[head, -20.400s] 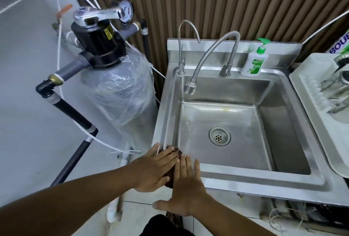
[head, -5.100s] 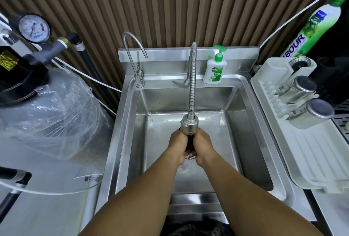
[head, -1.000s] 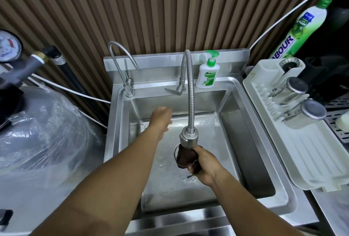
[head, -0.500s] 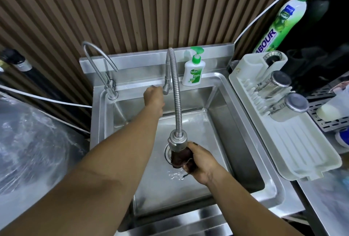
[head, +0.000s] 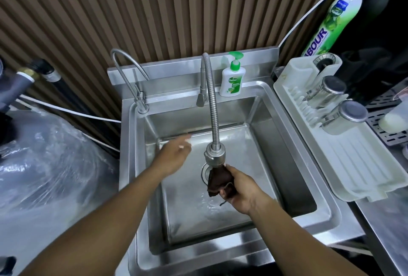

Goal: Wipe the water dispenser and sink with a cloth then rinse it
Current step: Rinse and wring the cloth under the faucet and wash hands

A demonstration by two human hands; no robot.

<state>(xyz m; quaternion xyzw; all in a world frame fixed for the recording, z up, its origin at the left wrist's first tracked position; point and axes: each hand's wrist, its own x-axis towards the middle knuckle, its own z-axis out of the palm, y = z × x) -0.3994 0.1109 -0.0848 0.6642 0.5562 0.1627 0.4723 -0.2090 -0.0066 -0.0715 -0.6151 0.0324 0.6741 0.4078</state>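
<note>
1. The dark brown cloth (head: 219,179) is hanging bunched up right under the head of the bendy tap (head: 215,157), over the middle of the sink (head: 284,150) and just above the drain (head: 204,170).
2. The right hand (head: 240,190) is gripping the cloth. Its fingers are curling round the lower part, and a loose thread is dangling below.
3. The left hand (head: 176,154) is holding nothing. It is hovering over the back left part of the sink with its fingers stretched out; the fingertips are looking blurry.
4. Water is shining in ripples on the sink floor below the cloth.
5. The tap's ribbed metal hose is arching up from the back edge and bending down to the head. Its handle (head: 201,100) is pointing down at the back.
6. A thin curved tap (head: 130,72) is standing at the back left corner of the sink.
7. A white soap bottle (head: 231,79) with a green pump is standing on the back ledge, just right of the hose.
8. A white dish rack (head: 364,165) is sitting to the right of the sink, with two shiny metal cups (head: 331,89) lying on their sides in it.
9. A tall green bottle (head: 331,19) is leaning behind the rack.
10. A big tank wrapped in clear plastic (head: 44,165) is standing to the left of the sink.
11. A wall of brown wooden slats (head: 154,11) is rising behind it all.
</note>
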